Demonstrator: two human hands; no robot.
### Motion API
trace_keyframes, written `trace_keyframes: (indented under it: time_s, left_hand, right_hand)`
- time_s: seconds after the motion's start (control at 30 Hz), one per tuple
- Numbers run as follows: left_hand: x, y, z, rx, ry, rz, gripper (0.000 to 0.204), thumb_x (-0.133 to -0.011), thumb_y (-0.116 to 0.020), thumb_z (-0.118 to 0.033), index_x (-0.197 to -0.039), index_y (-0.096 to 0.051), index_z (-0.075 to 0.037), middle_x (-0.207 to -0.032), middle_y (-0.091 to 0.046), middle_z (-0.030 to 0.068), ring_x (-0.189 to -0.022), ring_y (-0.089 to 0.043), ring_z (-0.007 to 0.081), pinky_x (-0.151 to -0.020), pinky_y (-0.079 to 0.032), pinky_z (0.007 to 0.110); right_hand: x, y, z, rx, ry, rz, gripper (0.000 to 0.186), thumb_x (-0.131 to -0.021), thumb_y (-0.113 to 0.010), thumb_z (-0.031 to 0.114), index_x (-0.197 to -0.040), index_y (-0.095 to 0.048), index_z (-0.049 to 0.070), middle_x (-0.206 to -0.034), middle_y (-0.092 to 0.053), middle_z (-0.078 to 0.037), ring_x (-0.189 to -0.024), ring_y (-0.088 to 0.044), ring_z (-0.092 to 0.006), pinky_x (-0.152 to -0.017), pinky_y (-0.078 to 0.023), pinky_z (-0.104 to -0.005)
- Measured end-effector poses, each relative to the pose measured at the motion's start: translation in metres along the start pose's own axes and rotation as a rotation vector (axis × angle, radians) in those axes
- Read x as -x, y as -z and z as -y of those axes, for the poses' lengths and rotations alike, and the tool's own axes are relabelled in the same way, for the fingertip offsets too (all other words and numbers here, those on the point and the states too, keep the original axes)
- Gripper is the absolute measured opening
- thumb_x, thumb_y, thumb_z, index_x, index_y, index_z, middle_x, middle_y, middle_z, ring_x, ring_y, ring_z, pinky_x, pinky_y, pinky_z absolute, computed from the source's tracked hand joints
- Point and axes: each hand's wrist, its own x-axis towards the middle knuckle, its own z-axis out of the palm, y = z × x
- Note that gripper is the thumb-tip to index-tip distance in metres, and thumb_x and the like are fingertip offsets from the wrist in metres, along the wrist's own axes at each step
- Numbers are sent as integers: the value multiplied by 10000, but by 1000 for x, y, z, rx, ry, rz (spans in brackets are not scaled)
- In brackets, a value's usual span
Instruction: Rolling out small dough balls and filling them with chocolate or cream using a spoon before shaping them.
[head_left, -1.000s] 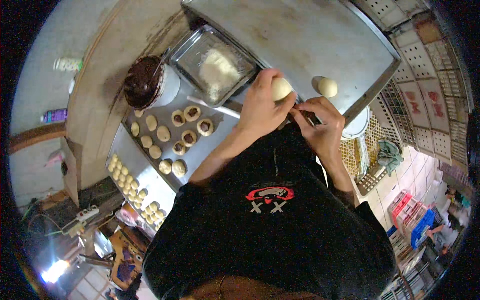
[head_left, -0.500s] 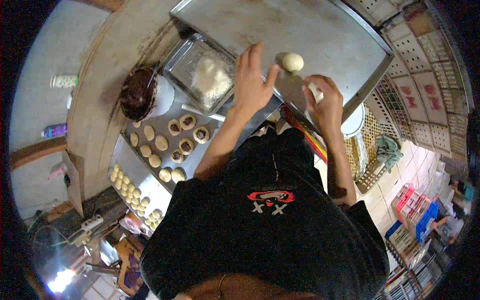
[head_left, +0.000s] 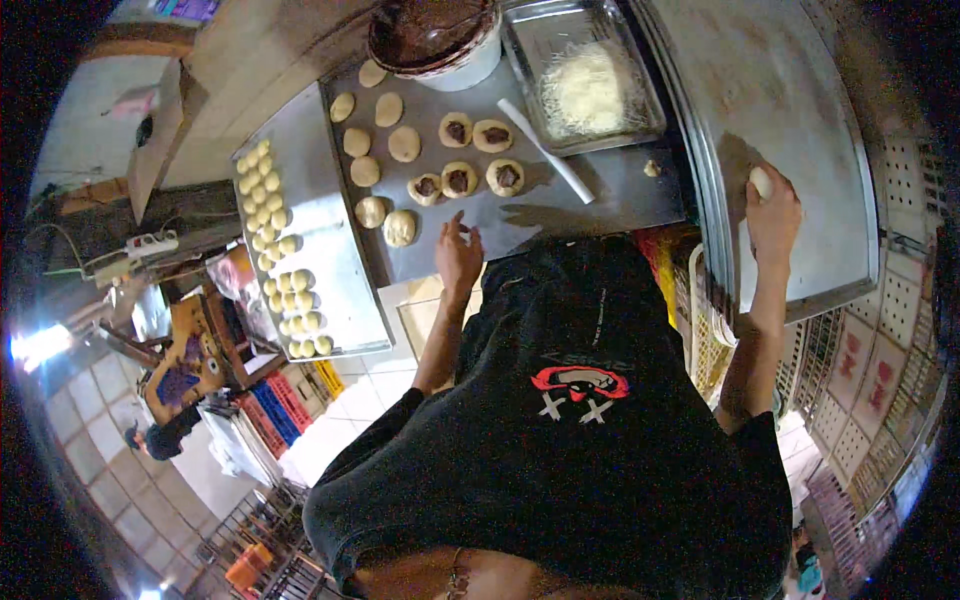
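A dough ball (head_left: 761, 182) sits between fingers (head_left: 784, 187) of the right hand (head_left: 776, 222).

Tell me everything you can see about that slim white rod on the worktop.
The slim, straight white rod looks smooth and plain, perhaps plastic, with no handles visible. It lies flat on the grey metal worktop, slanting from upper left to lower right in the picture, between a clear, rectangular dish and dark-centred cream dough rounds. It passes close by the dish's corner; whether they touch is unclear. Nobody is touching it.
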Motion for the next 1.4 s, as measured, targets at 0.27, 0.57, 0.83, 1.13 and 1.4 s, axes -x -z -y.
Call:
trace_keyframes:
  time_s: [0.27,0.57,0.83,1.13,1.4]
  left_hand:
    - [-60,-81,-11,28,-184,-109,330,-824,-634,-147,-1125,-597,-19,-961,-636,207,-803,-607,427,-723,-506,460]
    - [-26,44,-127,1672,39,393,275,-938,-512,-25,-1206,-453,-50,-1210,-573,118,-1112,-574,243,-995,-457,400]
    - [-10,86,-159,1713,63,554,349,-924,-536,-49,-1254,-424,-63,-1234,-575,118,-1164,-559,255,-1023,-429,409]
    - [-40,87,-169,1682,155,393,512,-993,-364,-269,-1401,-312,37,-1424,-406,218,-1336,-394,346,-1112,-315,451]
    - [-2,109,-207,1069,-826,58,907,-931,-566,-414,-1483,-8,41,-1535,-148,290,-1377,-294,355,-1118,-225,433]
  right_hand:
    - [27,19,91,-148,115,-327,450,-738,-790,200,-1152,-658,85,-1269,-569,-212,-1197,-525,-358,-999,-432,-442]
    - [67,-17,162,-1327,-292,458,237,-902,-667,131,-1090,-668,-13,-1028,-682,-96,-889,-651,-169,-827,-520,-286]
    - [67,-20,195,-1750,-346,773,191,-913,-651,147,-1014,-670,-14,-987,-679,-87,-819,-655,-155,-767,-583,-292]
    - [67,-42,219,-1935,-702,362,190,-904,-652,99,-1046,-654,-28,-994,-666,-86,-879,-654,-160,-806,-559,-281]
    - [73,23,240,-1210,40,-44,486,-733,-803,43,-1180,-625,-27,-1016,-630,-85,-940,-603,-158,-834,-496,-276]
